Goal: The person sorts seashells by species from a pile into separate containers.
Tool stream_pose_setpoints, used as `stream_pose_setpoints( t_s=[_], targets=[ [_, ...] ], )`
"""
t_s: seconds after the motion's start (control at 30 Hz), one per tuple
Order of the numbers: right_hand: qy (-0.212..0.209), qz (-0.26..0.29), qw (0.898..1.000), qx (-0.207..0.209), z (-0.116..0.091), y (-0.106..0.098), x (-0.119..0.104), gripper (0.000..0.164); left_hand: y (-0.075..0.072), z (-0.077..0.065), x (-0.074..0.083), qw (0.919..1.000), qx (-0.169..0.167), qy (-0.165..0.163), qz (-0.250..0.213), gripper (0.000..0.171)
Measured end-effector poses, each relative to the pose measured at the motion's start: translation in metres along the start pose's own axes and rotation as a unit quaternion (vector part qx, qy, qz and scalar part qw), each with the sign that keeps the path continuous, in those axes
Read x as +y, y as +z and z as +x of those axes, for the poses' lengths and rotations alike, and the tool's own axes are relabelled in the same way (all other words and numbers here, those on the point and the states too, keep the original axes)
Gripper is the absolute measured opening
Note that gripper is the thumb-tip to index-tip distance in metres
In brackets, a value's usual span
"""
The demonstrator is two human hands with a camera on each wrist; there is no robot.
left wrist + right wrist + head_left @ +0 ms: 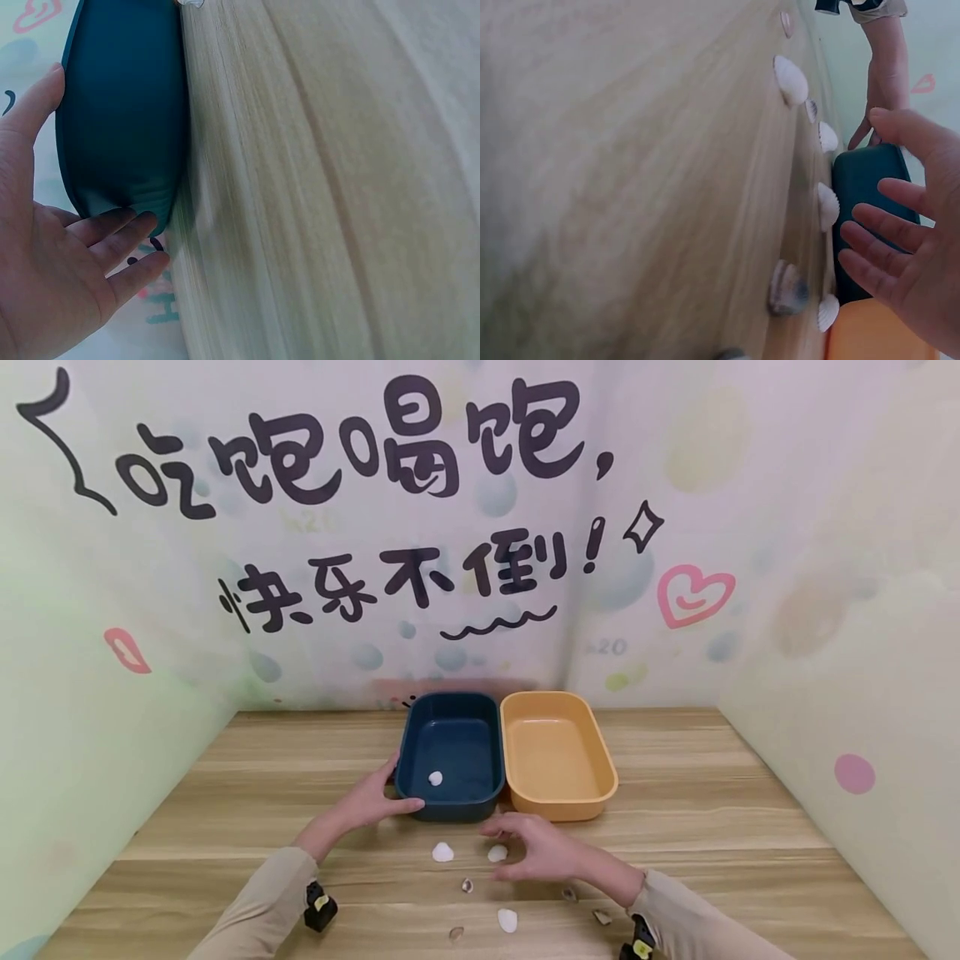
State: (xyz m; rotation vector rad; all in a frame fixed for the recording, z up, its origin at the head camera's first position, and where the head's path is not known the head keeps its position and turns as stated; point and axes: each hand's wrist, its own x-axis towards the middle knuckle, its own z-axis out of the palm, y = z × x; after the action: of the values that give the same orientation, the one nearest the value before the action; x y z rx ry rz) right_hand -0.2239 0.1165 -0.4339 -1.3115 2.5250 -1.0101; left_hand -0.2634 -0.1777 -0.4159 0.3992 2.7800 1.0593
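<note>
A dark blue bin (450,811) holds one white seashell (435,778) near its front left. My left hand (367,797) touches that bin's near left corner, thumb along the front rim and fingers against the left side; its fingers look loosely extended in the left wrist view. Over the table in front of the bins, my right hand (543,850) hovers with fingers spread and nothing held. Close to its fingertips lies a white shell (497,854). Other white shells lie to its left (442,852) and nearer me (507,920). The right wrist view shows a grey-brown ridged shell (787,289).
A yellow-orange bin (558,811) stands right beside the blue one, near the back wall. Smaller brownish shells (467,886) are scattered on the wooden table (712,860), some close under my right forearm. Printed curtains (480,527) enclose the table's back and sides.
</note>
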Motion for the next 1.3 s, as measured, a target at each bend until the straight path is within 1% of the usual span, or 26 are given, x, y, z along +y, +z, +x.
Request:
stream_pose_setpoints(
  t_s=[0.13,0.23,0.47,0.53,0.7,0.8,1.1,1.3],
  targets=[
    [-0.019,-0.005,1.000,0.009,0.001,0.003,0.010,0.045,0.000,0.000,-0.001,1.0000,0.003,-0.001,-0.005,0.100],
    [-0.025,-0.015,1.000,0.009,0.002,0.004,0.016,0.042,0.000,0.001,-0.001,1.0000,0.002,-0.005,-0.004,0.100],
    [-0.013,-0.066,0.998,-0.017,0.006,0.005,0.018,0.033,0.001,0.001,0.000,1.0000,0.000,-0.008,-0.003,0.101],
    [-0.011,-0.066,0.998,-0.021,0.006,0.005,0.017,0.029,0.001,0.001,-0.001,1.0000,-0.001,-0.008,-0.004,0.102],
    [0.005,-0.039,0.999,-0.034,0.006,0.005,0.015,0.020,0.002,0.002,-0.001,0.9999,-0.002,-0.008,-0.011,0.102],
    [0.010,-0.032,0.999,-0.039,0.006,0.005,0.015,0.016,0.002,0.002,-0.001,0.9999,-0.002,-0.006,-0.011,0.101],
    [-0.012,-0.022,1.000,-0.018,0.001,0.003,0.014,0.010,0.003,0.002,-0.002,0.9999,0.000,-0.009,-0.008,0.101],
    [-0.011,-0.012,1.000,-0.014,-0.002,0.001,0.015,0.007,0.003,0.001,-0.003,0.9999,0.002,-0.007,-0.008,0.103]
  ],
)
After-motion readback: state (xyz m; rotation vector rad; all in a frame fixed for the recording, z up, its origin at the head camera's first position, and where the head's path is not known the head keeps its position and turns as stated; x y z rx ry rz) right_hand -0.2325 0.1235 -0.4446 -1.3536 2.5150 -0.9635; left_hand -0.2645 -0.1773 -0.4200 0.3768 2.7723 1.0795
